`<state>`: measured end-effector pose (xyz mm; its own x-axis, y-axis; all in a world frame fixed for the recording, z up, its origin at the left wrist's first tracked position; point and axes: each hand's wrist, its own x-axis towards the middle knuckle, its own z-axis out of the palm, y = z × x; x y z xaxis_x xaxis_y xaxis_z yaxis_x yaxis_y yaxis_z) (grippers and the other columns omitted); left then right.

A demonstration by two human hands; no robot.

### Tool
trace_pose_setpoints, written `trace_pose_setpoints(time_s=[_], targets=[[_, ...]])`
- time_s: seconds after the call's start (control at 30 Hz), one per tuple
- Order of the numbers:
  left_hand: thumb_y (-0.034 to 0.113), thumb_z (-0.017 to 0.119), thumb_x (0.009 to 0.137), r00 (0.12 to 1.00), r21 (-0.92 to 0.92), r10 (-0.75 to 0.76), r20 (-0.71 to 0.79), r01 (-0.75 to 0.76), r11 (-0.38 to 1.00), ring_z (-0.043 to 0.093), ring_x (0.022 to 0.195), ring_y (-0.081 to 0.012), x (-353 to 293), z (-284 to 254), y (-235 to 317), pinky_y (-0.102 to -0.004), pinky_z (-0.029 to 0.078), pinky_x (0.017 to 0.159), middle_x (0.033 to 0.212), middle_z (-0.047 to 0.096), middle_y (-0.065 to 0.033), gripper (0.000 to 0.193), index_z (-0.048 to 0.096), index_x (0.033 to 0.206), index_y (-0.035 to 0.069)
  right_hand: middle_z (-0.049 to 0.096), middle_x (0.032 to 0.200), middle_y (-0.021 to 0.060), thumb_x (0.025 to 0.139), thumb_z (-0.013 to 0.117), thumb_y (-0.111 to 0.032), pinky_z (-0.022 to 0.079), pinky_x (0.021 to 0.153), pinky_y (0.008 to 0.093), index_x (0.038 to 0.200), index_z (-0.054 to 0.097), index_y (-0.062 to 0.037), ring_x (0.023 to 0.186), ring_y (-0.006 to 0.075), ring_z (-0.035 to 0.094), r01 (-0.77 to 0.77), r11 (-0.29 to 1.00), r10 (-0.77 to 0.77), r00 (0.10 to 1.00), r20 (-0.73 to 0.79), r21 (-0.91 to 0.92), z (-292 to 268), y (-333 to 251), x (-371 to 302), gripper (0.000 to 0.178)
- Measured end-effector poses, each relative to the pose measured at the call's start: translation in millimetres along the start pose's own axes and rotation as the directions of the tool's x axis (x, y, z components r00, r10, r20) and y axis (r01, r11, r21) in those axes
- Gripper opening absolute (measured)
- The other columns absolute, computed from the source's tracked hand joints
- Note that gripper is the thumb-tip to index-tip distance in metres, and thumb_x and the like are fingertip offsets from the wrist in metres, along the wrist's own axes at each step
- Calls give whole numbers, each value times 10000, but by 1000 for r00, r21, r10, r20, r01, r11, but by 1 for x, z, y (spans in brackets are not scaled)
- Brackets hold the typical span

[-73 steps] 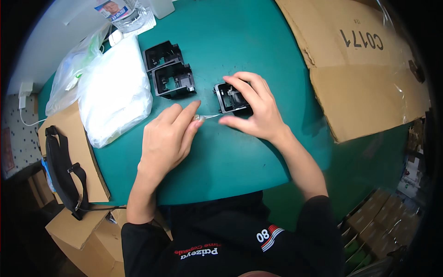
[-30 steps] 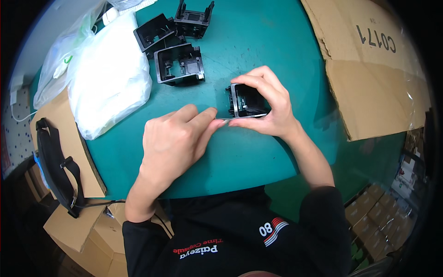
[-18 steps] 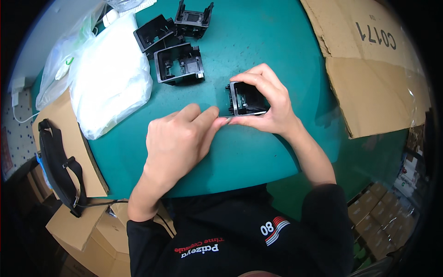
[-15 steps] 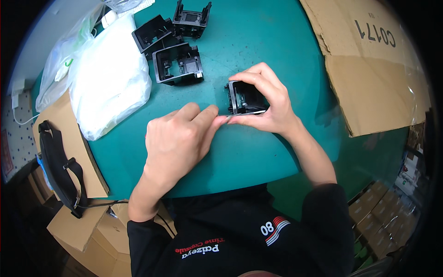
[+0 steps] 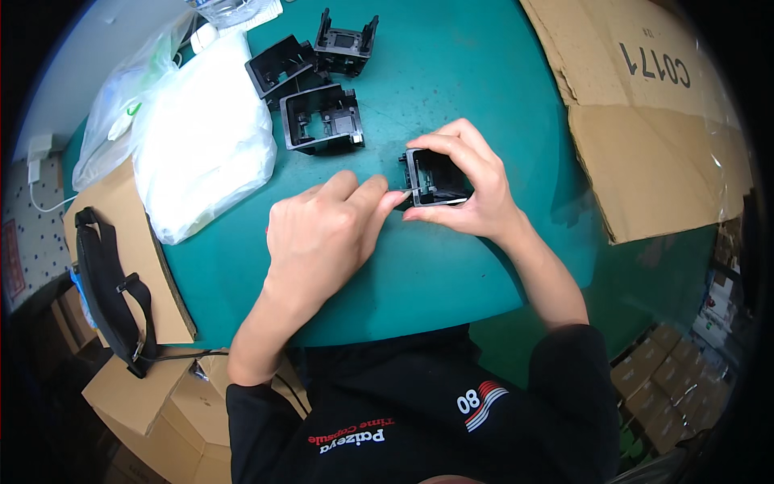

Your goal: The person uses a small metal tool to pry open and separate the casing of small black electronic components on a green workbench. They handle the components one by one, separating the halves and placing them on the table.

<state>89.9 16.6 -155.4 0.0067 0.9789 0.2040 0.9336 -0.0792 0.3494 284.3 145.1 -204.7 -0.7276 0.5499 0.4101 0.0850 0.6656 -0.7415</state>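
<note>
My right hand [image 5: 482, 184] grips a black plastic housing [image 5: 448, 179], fingers over its far side and thumb along its near edge. The open side of the housing faces left and up, and small parts show inside it. My left hand [image 5: 318, 230] is closed, thumb and forefinger pinching a thin metal tool [image 5: 413, 191]. Its tip reaches into the housing's opening; most of the tool is hidden by the fingers, so its exact kind is unclear. Farther back lie three similar black housings: an open one [image 5: 322, 121], a tilted one [image 5: 278, 66] and an upturned one [image 5: 345, 44].
A white plastic bag [image 5: 201, 145] lies at the left of the green table [image 5: 451, 282]. Flattened cardboard [image 5: 661, 145] covers the right side. A black strap pouch [image 5: 109, 282] rests on cardboard at far left, above an open carton [image 5: 173, 411].
My left hand has shifted right and slightly up, bringing the thin tool's tip from beside my right thumb into the housing's opening. The housing stays in my right hand.
</note>
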Motion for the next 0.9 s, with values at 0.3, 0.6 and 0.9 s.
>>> trace_pose_setpoints(time_s=[0.3,0.6,0.9], targets=[[333,753,945,997,-35,-25,-68,23,999,616,531,-283,12,5,-10,-400,452,466,665,558,-48,212,751,896,126,653,1083,137,618,1026,-330,569,851,375,1141,589,-24,965,288,687,-40,998,43,997,-58,51,4,5,-3,748],[328,740,959,997,-14,-75,-26,75,997,627,546,-292,21,4,-9,-411,465,490,670,599,-60,227,779,913,110,657,1097,153,610,1030,-326,569,866,383,1140,584,-10,977,298,694,-32,998,35,998,-56,51,6,7,-4,761],[303,750,956,996,-36,-86,-26,85,996,633,565,-288,24,4,-11,-408,471,510,683,620,-62,207,797,937,102,655,1094,150,609,1030,-335,569,866,382,1138,586,-11,980,297,694,-37,998,40,998,-50,60,5,6,-3,763]])
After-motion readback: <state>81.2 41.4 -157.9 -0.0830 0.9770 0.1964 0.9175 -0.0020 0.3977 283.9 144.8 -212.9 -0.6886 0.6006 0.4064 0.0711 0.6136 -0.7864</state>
